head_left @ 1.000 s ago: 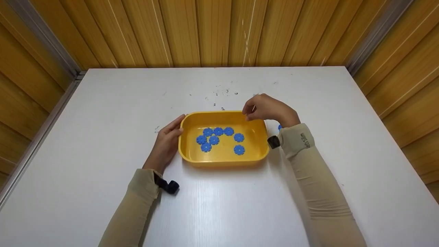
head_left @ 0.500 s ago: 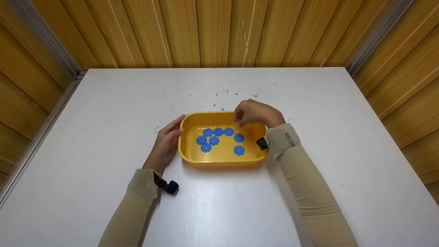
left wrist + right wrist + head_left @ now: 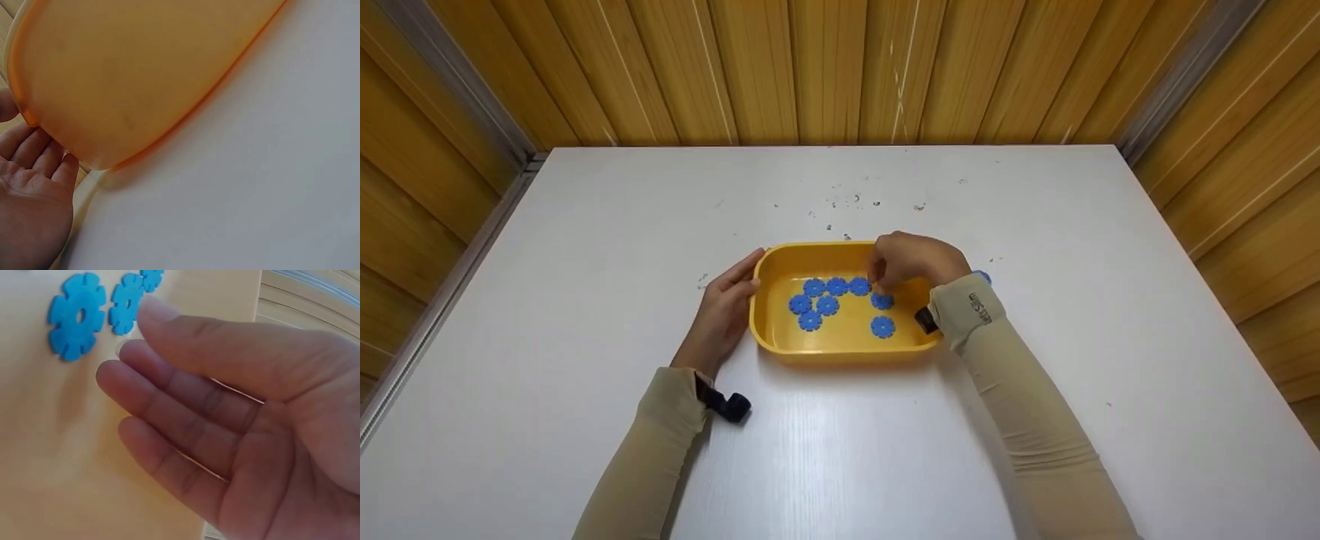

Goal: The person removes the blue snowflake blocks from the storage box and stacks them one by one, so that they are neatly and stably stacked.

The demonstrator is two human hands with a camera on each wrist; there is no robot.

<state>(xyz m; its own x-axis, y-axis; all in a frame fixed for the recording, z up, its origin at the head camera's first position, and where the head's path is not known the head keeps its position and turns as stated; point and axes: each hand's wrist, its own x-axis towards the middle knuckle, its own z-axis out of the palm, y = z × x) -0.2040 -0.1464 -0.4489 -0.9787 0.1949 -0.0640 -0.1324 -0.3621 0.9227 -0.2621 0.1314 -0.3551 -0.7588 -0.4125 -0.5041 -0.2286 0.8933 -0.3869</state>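
Flower-shaped blue plastic discs [image 3: 810,321], several of them, lie flat on the floor of a yellow tray [image 3: 840,351]. At the tray's left end my left hand [image 3: 725,311] holds the rim, thumb on top and fingers along the outside wall. My right hand [image 3: 911,259] reaches in over the right half, fingertips right at a notched blue disc [image 3: 883,301] and partly covering it. In the right wrist view that hand's thumb and loosely bent fingers stand apart with nothing showing between them, close to a blue disc [image 3: 125,305].
Right of the tray, another blue disc [image 3: 982,277] lies on the white table [image 3: 825,450], partly hidden by the right sleeve [image 3: 971,307]. Wood-patterned panels [image 3: 825,75] rise behind the table and on both sides.
From above the tray's back right rim, my right hand has moved left and down among the discs. The left hand, the tray and its discs have stayed where they were.
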